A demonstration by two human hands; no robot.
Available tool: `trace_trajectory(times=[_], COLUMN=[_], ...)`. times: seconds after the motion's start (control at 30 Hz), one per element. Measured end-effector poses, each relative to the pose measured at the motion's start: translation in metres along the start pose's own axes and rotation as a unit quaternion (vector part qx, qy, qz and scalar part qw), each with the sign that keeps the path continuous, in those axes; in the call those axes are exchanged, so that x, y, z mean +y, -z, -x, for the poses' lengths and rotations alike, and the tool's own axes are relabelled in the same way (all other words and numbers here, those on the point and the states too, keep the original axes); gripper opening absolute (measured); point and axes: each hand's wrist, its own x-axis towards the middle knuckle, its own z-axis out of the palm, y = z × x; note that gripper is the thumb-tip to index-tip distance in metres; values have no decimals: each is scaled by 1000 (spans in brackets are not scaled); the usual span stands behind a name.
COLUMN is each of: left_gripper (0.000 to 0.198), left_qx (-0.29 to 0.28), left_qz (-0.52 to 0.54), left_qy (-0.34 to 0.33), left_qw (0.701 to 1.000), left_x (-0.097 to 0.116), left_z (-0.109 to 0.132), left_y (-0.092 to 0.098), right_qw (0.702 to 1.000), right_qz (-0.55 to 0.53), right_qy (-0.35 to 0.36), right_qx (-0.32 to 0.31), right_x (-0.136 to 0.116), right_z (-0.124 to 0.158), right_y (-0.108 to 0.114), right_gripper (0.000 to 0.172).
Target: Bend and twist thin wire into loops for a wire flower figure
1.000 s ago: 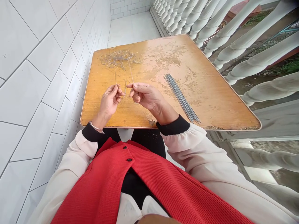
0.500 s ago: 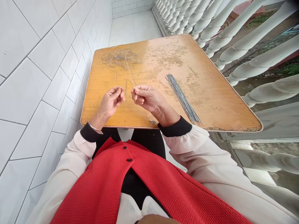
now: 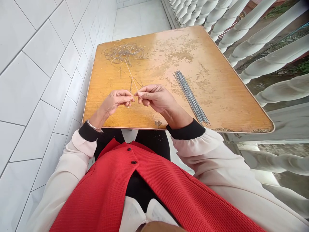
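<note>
My right hand [image 3: 156, 98] pinches a thin, pale strand [image 3: 131, 75] between thumb and fingertips; the strand slants up and left toward the tangle. My left hand [image 3: 117, 100] is closed in a pinch just beside it, the fingertips almost meeting; what it holds, if anything, is too small to make out. Beyond the hands, a loose tangle of thin wire-like strands [image 3: 125, 52] lies at the table's far left. To the right of my right hand rests a straight bundle of thin grey rods [image 3: 191, 96], lying diagonally.
The worn wooden table [image 3: 229, 106] has a pale rim. A white tiled wall [image 3: 36, 77] runs along the left, and a white balustrade [image 3: 265, 67] stands along the right. A few short loose strands lie just beyond my hands.
My left hand has moved right, its fingers now nearly touching those of my right hand. The strand's far end has shifted left. The view has tilted slightly.
</note>
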Motion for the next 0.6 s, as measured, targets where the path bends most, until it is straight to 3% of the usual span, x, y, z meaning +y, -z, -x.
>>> trace_trajectory(times=[0.33,0.47,0.6], left_gripper=[12,15,9], left_qx=[43,68,96], left_qz=[-50,-65,-68], left_qy=[5,-1,3], left_qw=[998,996,993], left_x=[8,5,2], left_z=[0,3,5], left_y=[-2,-7,-13], right_qw=[998,989,961], right_qz=[46,123,231], right_qy=[42,64,102], right_qx=[30,50,113], right_x=[6,5,8], right_z=[5,8,9], right_y=[2,-1,-6], right_gripper=[26,26,23])
